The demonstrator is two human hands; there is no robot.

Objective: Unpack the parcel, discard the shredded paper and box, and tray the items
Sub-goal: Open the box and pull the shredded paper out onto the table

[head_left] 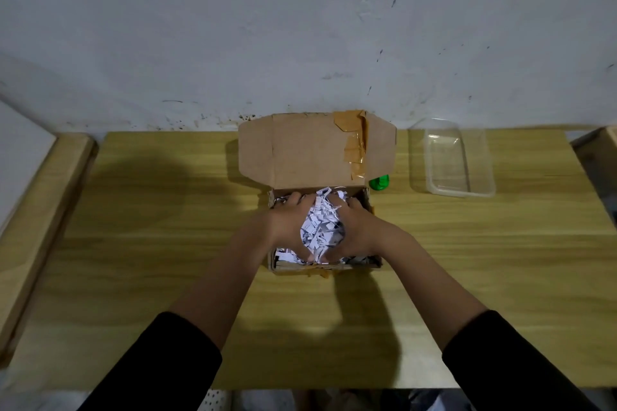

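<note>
A brown cardboard box (310, 157) stands open in the middle of the wooden table (167, 243), its taped lid flipped up toward the wall. White shredded paper (322, 227) fills the box. My left hand (287, 220) and my right hand (357, 227) reach into the box and cup a mound of the paper between them, fingers curled round it. A clear plastic tray (457, 160) lies to the right of the box, with nothing in it. Whatever lies under the paper is hidden.
A green object (380, 182) peeks out behind the box's right side, next to the lid flap. Wooden pieces (43, 197) flank the table on both sides. A scuffed white wall rises right behind the table.
</note>
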